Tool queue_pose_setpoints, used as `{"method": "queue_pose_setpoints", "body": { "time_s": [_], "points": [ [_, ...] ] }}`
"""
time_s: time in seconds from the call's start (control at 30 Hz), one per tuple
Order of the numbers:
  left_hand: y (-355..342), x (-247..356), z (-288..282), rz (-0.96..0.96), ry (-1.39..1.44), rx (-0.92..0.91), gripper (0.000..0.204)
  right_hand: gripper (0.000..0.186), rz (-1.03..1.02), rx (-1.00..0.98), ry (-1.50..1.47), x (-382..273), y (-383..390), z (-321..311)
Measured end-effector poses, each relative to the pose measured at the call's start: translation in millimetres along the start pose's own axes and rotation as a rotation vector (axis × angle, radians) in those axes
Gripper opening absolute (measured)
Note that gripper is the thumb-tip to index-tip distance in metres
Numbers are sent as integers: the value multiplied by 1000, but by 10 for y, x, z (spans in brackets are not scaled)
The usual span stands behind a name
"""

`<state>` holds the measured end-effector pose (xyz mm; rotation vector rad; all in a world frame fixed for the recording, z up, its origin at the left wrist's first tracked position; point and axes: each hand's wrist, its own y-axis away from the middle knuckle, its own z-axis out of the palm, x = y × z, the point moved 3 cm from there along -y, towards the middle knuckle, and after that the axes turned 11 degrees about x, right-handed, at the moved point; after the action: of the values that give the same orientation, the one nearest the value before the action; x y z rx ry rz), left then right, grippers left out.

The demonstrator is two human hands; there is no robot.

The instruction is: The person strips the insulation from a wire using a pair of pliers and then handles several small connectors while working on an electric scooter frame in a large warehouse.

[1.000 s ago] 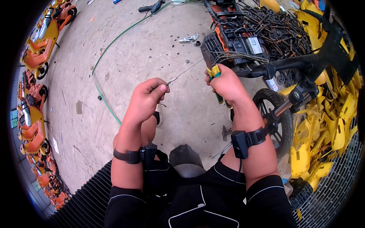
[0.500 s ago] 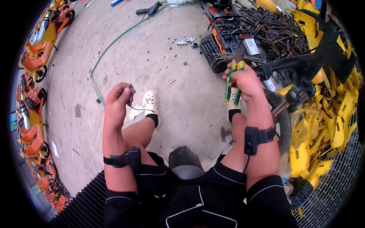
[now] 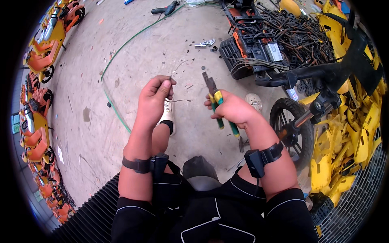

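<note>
Between the thumb and fingers of my left hand (image 3: 158, 92) a thin cable (image 3: 180, 100) is pinched. One dark end sticks out to the right below the fingers, and fine pale strands rise above them. My right hand (image 3: 231, 107) is wrapped round the pliers (image 3: 217, 97), which have green and yellow handles and worn, rusty jaws. The jaws point up and slightly left, a short gap to the right of the cable and not touching it. Whether the jaws are closed is hard to make out.
A bundle of grey cables (image 3: 259, 64) lies over a black and orange toolbox (image 3: 233, 50) ahead right. Beyond is a heap of rusty metal parts (image 3: 300, 36). A wheel (image 3: 292, 129) and yellow panels (image 3: 364, 129) are at right. A green hose (image 3: 106, 67) crosses the floor; scooters (image 3: 42, 56) line the left.
Both hands have come closer together: the left moved right and a little up with the cable, the right swung left and down with the pliers.
</note>
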<state>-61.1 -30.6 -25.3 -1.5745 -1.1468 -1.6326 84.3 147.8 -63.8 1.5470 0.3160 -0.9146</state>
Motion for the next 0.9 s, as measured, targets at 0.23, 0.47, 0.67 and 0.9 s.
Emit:
{"method": "queue_pose_setpoints", "body": {
  "time_s": [0.23, 0.47, 0.67, 0.9],
  "points": [
    [12, -52, 236, -52, -22, -77, 22, 52, -32, -124, -71, -77, 68, 154],
    [31, -65, 318, -75, -105, -119, 22, 52, -73, -156, -145, -100, 46, 136],
    [60, -83, 355, -93, -191, -139, 24, 51, -94, -151, -113, -124, 58, 126],
    [88, -70, 367, -55, -228, -134, 24, 47, -97, -90, 16, -93, 50, 107]
  ]
}}
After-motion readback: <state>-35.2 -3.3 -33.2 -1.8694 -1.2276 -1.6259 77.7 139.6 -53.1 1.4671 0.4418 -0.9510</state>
